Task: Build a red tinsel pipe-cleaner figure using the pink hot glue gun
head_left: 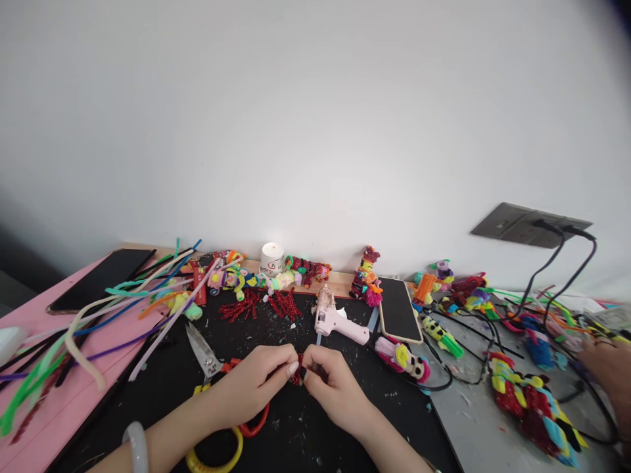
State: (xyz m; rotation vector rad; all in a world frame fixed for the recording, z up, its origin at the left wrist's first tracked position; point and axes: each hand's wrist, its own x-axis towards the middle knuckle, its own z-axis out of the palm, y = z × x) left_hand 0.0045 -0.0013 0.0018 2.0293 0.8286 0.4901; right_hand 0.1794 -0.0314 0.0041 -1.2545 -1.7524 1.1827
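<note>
My left hand [251, 387] and my right hand [331, 384] meet over a black mat [296, 427], fingertips pinched together on a small red glittery pipe-cleaner piece [296, 370]. Most of the piece is hidden between the fingers. A pale bangle [137, 447] sits on my left wrist. Scissors [207, 358] with red and yellow handles lie just left of my left hand. A pink glue gun [335, 318] lies beyond my right hand.
Long loose pipe cleaners [113, 309] spread over the pink surface at left beside a black phone [101, 279]. Another phone [397, 310], finished pipe-cleaner figures [532, 401], red glittery pieces [266, 303], black cables and a wall socket [530, 225] lie right. Another person's hand [611, 374] shows at far right.
</note>
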